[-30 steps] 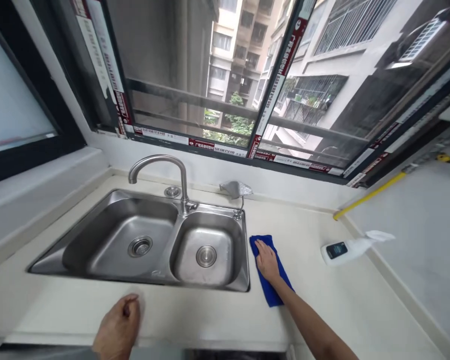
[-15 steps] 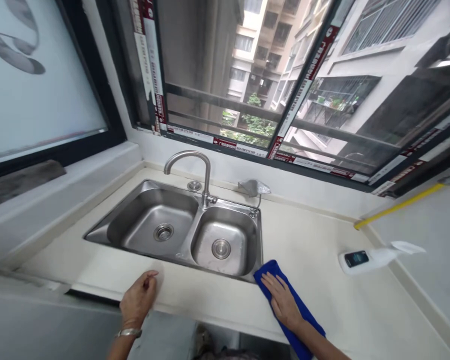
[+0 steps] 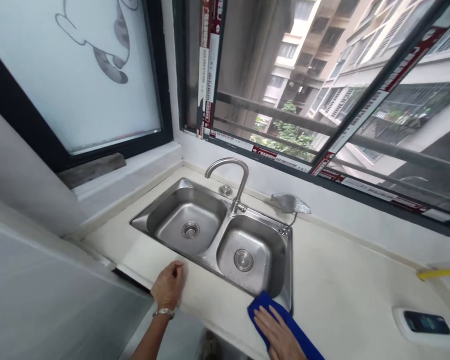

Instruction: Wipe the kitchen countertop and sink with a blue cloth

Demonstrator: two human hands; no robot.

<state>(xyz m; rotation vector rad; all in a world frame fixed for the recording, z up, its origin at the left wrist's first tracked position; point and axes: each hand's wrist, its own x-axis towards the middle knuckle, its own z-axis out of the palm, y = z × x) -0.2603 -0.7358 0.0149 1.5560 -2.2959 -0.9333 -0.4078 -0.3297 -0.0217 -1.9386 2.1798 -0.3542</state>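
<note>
My right hand [image 3: 277, 332] lies flat on a folded blue cloth [image 3: 300, 332], fingers stretched out and pressing it down. The cloth's far end overlaps the front rim of the stainless double sink [image 3: 210, 260], by the right-hand basin. Left of that, my left hand [image 3: 168, 285] is closed in a loose fist on the front of the pale countertop [image 3: 206, 290], just short of the sink; nothing shows in its fingers. A bracelet [image 3: 164, 312] circles the left wrist.
A curved faucet [image 3: 243, 180] rises behind the sink, beside a loose round drain piece [image 3: 225, 190]. A plastic-wrapped item [image 3: 290, 203] leans at the back wall. A white bottle with a dark label [image 3: 427, 322] lies at right, below a yellow pipe [image 3: 440, 273]. Windows frame the counter.
My view has turned left. The right hand has slid the blue cloth left along the sink's front edge, from its right corner onto the rim. My left hand stays about where it was.
</note>
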